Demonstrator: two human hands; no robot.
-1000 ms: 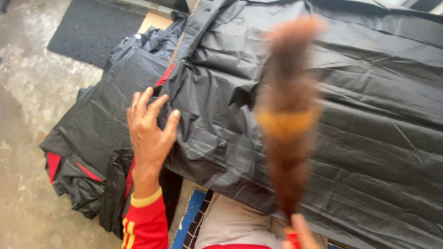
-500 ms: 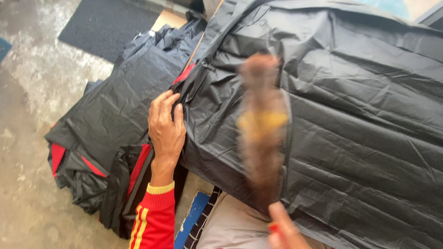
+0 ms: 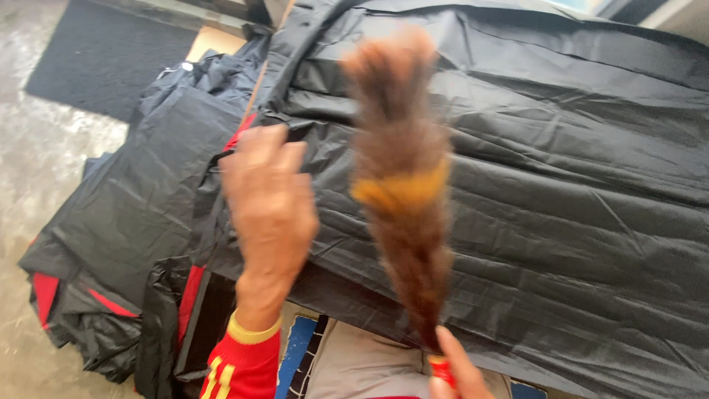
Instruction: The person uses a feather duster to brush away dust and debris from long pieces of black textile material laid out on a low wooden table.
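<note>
Black plastic sheet [image 3: 532,192] pinched by the left hand [image 3: 269,214]; right hand [image 3: 450,369] clasps a brown feather duster [image 3: 402,185], mid-dusting.

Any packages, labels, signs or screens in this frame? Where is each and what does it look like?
No labels, signs or screens show.
Black plastic wrap: covers a large flat bundle, centre to right, creased.
Smaller black-wrapped bundles: left, on the floor, red showing at the edges.
</note>
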